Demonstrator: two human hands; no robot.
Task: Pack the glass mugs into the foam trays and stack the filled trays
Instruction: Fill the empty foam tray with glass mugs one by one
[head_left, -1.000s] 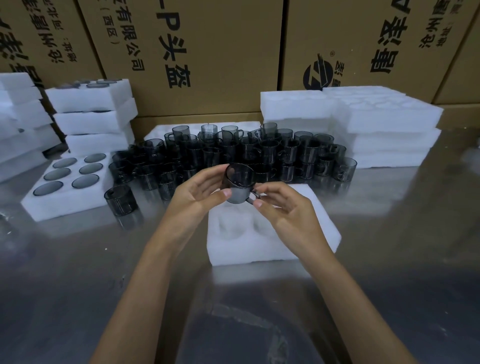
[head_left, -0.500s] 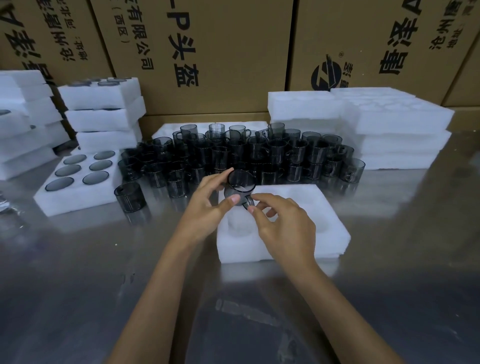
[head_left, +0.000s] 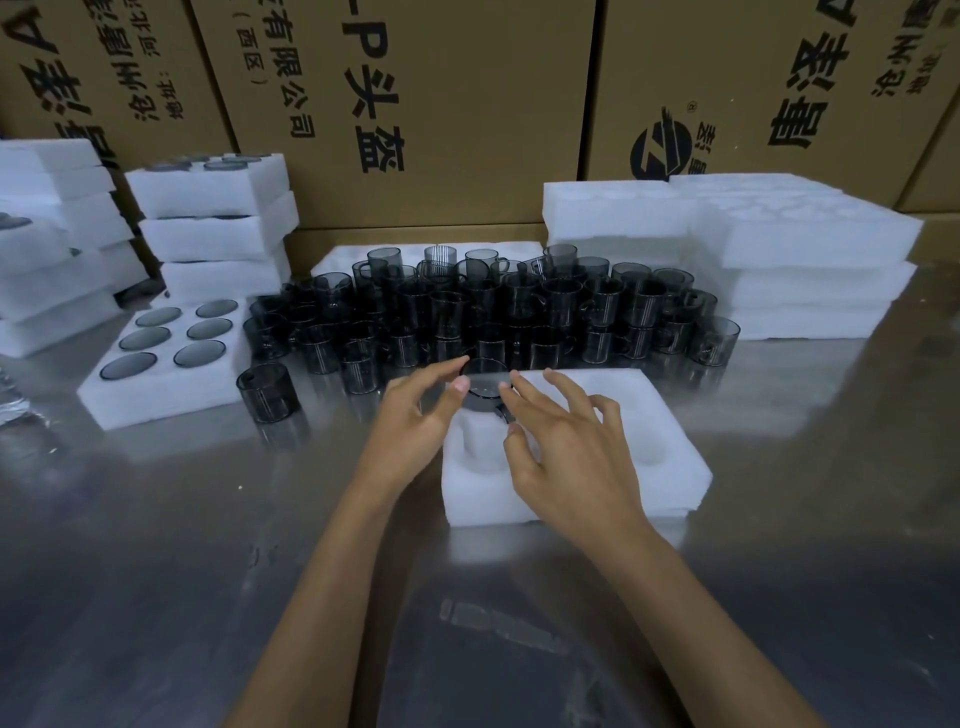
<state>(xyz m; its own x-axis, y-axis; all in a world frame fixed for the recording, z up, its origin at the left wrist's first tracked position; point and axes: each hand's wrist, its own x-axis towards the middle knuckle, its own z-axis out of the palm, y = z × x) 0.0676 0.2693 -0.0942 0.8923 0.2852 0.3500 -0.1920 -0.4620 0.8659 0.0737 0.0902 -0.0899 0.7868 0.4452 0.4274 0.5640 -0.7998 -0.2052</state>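
Observation:
A dark glass mug (head_left: 485, 391) sits at the mouth of the far-left pocket of a white foam tray (head_left: 655, 415) in front of me. My left hand (head_left: 415, 423) grips its left side between thumb and forefinger. From the right, my right hand (head_left: 566, 460) pinches the mug near its handle with forefinger and thumb, the other fingers spread over the tray. The tray's other pockets that I can see hold nothing. Behind the tray stands a dense cluster of several loose glass mugs (head_left: 493, 306).
A filled foam tray (head_left: 171, 397) lies at the left with a lone mug (head_left: 267, 392) beside it. Filled tray stacks (head_left: 213, 218) stand at the back left and empty foam trays (head_left: 779, 249) at the back right. Cardboard boxes (head_left: 441, 104) wall the far side of the shiny metal table (head_left: 156, 571).
Both hands have lowered the mug from the air, turned it upright and brought it down onto the tray's far-left pocket. The right hand's fingers have spread out.

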